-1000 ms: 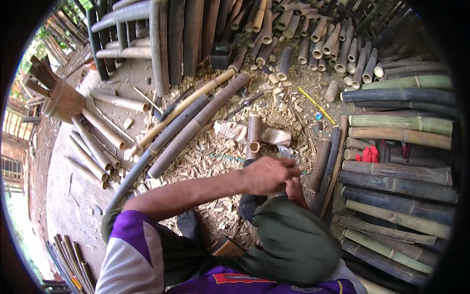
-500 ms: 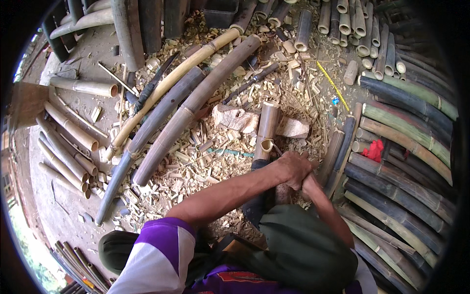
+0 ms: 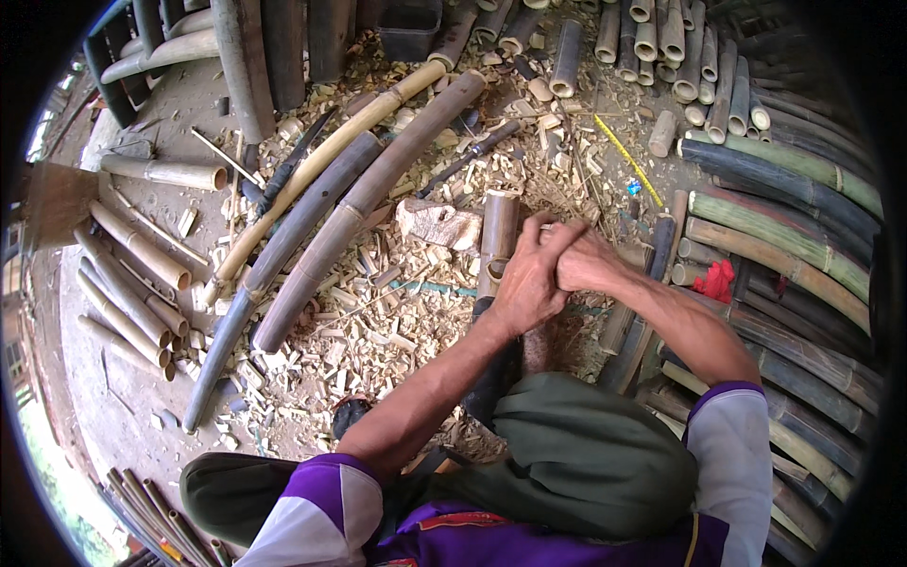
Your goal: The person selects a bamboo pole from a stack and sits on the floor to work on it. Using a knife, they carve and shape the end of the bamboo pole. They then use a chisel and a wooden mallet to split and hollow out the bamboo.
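A short bamboo tube (image 3: 498, 225) with a hole cut in its side stands in front of me, leaning a little. My left hand (image 3: 531, 279) is closed right beside the hole. My right hand (image 3: 586, 257) is closed too, pressed against the left one, with fingers overlapping. Whatever they grip is hidden behind the fingers. Below the hole, the tube's lower part runs down dark beside my knee. A pale, rough-cut wood block (image 3: 437, 225) lies just left of the tube.
Wood chips (image 3: 378, 331) cover the ground. Long bamboo poles (image 3: 326, 269) lie to the left, and stacked bamboo (image 3: 784, 241) fills the right side. A yellow measuring tape (image 3: 628, 161), a red cloth (image 3: 715, 281) and a black bin (image 3: 409, 33) are farther off.
Both hands have moved up and slightly left, closer to the tube's hole. My right forearm has swung outward into fuller view. The whole view has shifted slightly.
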### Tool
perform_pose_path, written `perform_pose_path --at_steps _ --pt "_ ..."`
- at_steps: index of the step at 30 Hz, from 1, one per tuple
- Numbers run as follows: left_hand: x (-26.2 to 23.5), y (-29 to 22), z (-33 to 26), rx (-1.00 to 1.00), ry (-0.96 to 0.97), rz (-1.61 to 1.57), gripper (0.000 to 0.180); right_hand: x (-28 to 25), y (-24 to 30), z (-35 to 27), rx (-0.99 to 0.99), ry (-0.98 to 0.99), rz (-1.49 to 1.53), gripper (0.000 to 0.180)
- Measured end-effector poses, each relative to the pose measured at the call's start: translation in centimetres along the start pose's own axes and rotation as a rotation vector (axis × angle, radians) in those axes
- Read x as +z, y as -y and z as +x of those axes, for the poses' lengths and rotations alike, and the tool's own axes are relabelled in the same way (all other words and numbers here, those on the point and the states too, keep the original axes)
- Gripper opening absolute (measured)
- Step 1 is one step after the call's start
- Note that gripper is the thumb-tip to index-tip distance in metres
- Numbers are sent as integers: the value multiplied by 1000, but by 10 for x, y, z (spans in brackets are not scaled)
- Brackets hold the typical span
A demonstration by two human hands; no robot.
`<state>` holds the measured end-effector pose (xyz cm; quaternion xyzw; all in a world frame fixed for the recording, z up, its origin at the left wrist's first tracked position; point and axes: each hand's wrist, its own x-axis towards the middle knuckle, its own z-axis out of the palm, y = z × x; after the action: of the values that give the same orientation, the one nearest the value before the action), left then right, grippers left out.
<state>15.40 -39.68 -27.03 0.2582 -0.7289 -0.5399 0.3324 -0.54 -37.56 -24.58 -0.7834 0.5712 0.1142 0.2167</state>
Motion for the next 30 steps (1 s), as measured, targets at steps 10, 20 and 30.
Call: perform_pose_path --at_steps 10,20,30 --pt "50 -10 -17 -92 -246 -1 96 2 -19 0 -109 207 -274 36" --pt "11 -14 -33 -213 224 39 104 53 22 -33 319 88 441 44" --pt "-29 -75 -62 -262 93 323 103 100 47 -71 423 -161 1633 33"
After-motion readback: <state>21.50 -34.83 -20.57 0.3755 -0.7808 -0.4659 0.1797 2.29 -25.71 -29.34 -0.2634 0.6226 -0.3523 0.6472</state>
